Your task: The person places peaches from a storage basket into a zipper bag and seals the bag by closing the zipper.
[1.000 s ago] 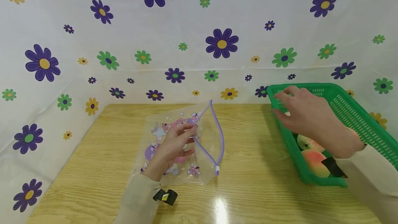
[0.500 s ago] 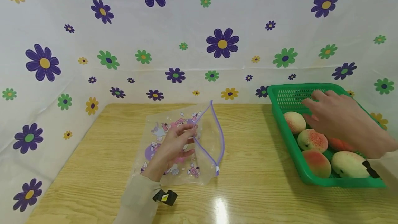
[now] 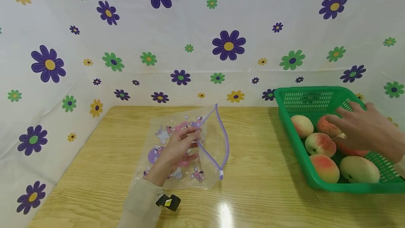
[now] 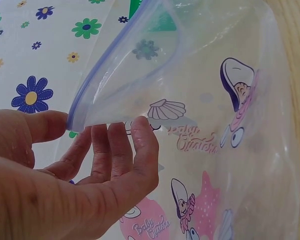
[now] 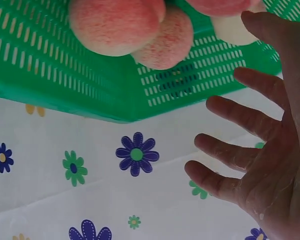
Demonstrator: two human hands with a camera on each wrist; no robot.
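Note:
A clear zip bag (image 3: 155, 156), printed with pink and purple shellfish cartoons, lies on the table with its purple-edged mouth gaping to the right. My left hand (image 3: 175, 150) pinches the near lip of that mouth between thumb and index finger; the other fingers curve loosely beneath, as the left wrist view shows beside the zip strip (image 4: 101, 65). Over the green basket (image 3: 294, 152) hovers my right hand (image 3: 368, 129), fingers spread and holding nothing. Several peaches (image 3: 321, 144) sit inside the basket, one of them partly hidden under this hand. Its thumb overlaps a peach in the right wrist view.
A white slider (image 3: 221, 173) sits at the near end of the bag's zip. The wooden table (image 3: 253, 192) runs between bag and basket. Behind and at the sides hangs a white cloth (image 3: 190, 27) with flower prints; the basket stands close to it.
My right hand has moved rightward across the basket, from above its left rim toward its right side, uncovering several peaches. The left hand keeps its pinch on the bag in the same place.

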